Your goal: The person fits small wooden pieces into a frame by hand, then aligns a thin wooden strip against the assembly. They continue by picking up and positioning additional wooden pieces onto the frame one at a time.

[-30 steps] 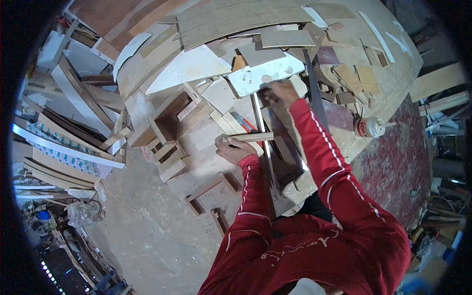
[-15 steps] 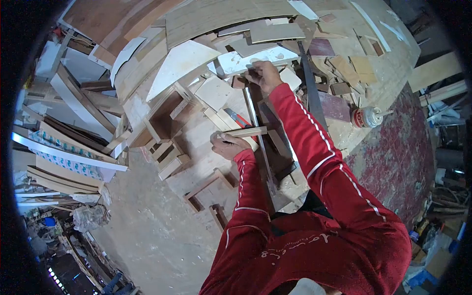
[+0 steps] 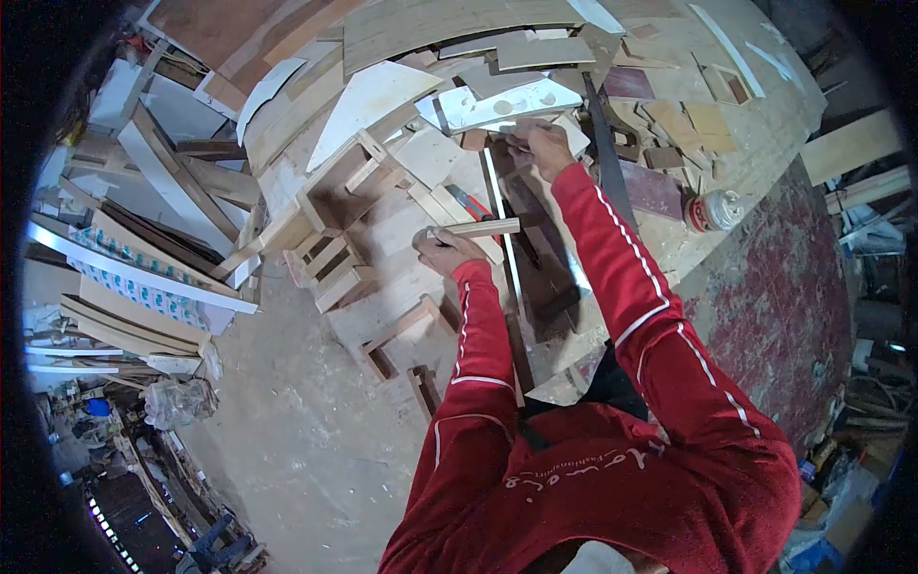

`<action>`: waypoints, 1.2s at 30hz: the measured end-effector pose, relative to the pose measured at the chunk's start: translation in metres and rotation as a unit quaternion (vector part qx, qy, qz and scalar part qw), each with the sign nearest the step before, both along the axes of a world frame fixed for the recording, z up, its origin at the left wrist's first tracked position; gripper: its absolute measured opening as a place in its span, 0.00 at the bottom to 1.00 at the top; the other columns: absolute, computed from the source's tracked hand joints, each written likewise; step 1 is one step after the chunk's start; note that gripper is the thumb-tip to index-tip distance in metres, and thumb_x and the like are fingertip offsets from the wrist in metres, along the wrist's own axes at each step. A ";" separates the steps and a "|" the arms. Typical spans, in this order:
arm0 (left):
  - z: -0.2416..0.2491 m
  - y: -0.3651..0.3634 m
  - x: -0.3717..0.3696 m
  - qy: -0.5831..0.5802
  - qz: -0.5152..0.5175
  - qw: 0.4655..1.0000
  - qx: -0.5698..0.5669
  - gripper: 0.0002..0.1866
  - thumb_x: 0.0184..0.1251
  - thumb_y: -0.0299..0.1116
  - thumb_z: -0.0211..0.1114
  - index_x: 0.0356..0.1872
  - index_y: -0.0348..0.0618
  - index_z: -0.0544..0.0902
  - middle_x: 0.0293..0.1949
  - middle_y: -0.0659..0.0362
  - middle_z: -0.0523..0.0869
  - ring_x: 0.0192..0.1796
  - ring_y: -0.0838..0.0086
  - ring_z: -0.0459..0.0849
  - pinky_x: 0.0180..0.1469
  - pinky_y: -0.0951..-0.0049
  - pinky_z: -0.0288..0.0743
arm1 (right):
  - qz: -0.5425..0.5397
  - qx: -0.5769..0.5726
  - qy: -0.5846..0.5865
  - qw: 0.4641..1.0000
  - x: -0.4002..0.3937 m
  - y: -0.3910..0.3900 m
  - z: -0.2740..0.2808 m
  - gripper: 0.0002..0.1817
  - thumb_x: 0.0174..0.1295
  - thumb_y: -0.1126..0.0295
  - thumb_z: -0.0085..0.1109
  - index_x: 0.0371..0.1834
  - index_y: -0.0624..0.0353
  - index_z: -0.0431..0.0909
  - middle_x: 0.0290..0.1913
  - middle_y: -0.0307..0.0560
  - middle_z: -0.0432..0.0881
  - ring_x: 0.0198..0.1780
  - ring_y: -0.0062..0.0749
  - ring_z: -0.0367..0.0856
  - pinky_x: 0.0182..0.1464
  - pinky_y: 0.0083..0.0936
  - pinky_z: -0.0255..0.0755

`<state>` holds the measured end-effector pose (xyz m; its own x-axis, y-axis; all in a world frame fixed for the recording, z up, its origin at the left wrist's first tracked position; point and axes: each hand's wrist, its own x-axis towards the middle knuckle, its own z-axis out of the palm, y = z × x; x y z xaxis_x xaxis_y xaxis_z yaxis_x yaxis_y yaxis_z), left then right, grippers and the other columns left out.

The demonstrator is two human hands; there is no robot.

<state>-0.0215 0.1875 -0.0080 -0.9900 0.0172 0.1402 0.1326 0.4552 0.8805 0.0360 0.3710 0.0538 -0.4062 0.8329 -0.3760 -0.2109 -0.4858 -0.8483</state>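
My left hand (image 3: 448, 253) is closed around one end of a short wooden strip (image 3: 486, 229), which points right across the bench. Beneath and behind the strip lie red-handled pliers (image 3: 466, 202) and pale wood pieces. My right hand (image 3: 543, 145) is raised farther out, fingers bent together, beside a white board (image 3: 512, 105) with round marks. Anything in its fingertips is too small to make out. Between my arms a long, dark-sided wooden channel (image 3: 547, 304) with a bright edge runs toward my body.
A small open wooden box (image 3: 337, 212) stands left of my hands, with wooden frames (image 3: 406, 335) nearer me. A long dark saw-like blade (image 3: 604, 143) lies right of my right hand. A labelled jar (image 3: 712, 210) sits near the bench's right edge. Offcuts cover the far side.
My right hand has shifted slightly right and down. A loose block inside the dark channel no longer shows there. The jar's brush handle is no longer visible. My left hand keeps the strip.
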 end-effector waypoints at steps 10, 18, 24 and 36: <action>0.005 -0.031 -0.010 -0.045 -0.030 0.965 0.257 0.10 0.58 0.20 0.51 0.41 0.34 0.70 0.35 0.57 0.72 0.35 0.73 0.71 0.40 0.75 0.67 | -0.047 0.206 -0.161 0.964 0.058 -0.084 0.023 0.07 0.54 0.75 0.57 0.35 0.62 0.80 0.25 0.39 0.78 0.25 0.17 0.73 0.27 0.15 0.67; 0.048 -0.109 -0.024 -0.171 -0.187 0.929 0.271 0.12 0.59 0.22 0.55 0.44 0.32 0.69 0.36 0.55 0.73 0.33 0.74 0.76 0.28 0.76 0.82 | 0.039 0.485 -0.253 0.836 0.083 -0.172 0.032 0.11 0.53 0.71 0.56 0.39 0.62 0.78 0.34 0.45 0.79 0.38 0.32 0.77 0.43 0.25 0.70; 0.050 -0.175 -0.025 -0.224 -0.210 0.907 0.287 0.11 0.60 0.22 0.56 0.42 0.30 0.71 0.33 0.55 0.74 0.30 0.72 0.78 0.28 0.74 0.83 | 0.301 0.554 -0.298 0.717 0.075 -0.252 0.033 0.20 0.51 0.68 0.56 0.49 0.58 0.72 0.45 0.53 0.77 0.48 0.47 0.74 0.52 0.35 0.68; 0.008 -0.284 -0.033 0.001 -0.266 0.964 -0.002 0.07 0.51 0.29 0.60 0.31 0.39 0.77 0.27 0.52 0.79 0.31 0.58 0.76 0.43 0.60 0.71 | 0.275 0.569 -0.301 0.714 0.085 -0.314 -0.020 0.20 0.47 0.72 0.54 0.47 0.51 0.74 0.40 0.50 0.78 0.46 0.46 0.75 0.51 0.35 0.69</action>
